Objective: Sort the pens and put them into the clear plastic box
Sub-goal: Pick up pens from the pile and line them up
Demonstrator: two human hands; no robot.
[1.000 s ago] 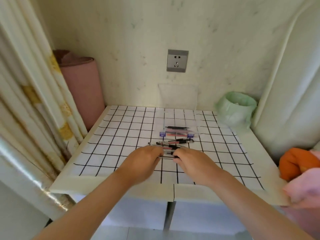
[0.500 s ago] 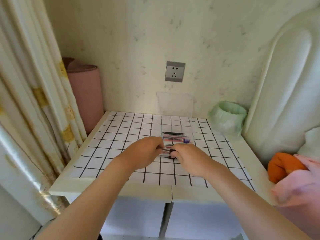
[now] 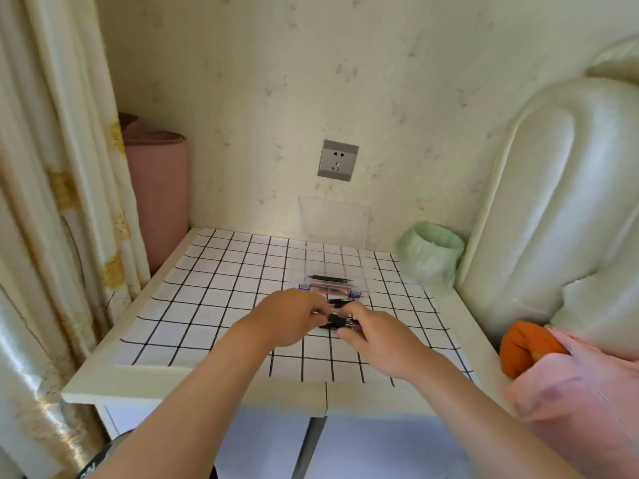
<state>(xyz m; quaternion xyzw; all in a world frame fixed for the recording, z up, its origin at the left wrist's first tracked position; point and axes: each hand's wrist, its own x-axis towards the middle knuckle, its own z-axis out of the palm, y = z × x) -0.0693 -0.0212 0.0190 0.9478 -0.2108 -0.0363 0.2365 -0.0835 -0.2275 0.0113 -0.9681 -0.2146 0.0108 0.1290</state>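
A clear plastic box (image 3: 363, 271) with purple clips stands open on the gridded table (image 3: 221, 299), its lid (image 3: 333, 219) leaning up against the wall. Inside lie a black pen (image 3: 330, 279) and pink pens (image 3: 328, 289). Just in front of the box, my left hand (image 3: 290, 319) and my right hand (image 3: 377, 337) meet over a small bundle of black pens (image 3: 333, 321), each pinching one end. One more black pen (image 3: 340, 301) lies between the hands and the box.
A green-lined bin (image 3: 430, 257) stands at the table's back right corner. A padded white headboard (image 3: 560, 216) rises on the right, with orange and pink cloth (image 3: 553, 368) below it. A pink roll (image 3: 157, 198) and curtain (image 3: 52, 202) are on the left.
Both hands have gathered the loose pens into a tighter bundle and drawn closer together in front of the box. The camera has tilted up a little.
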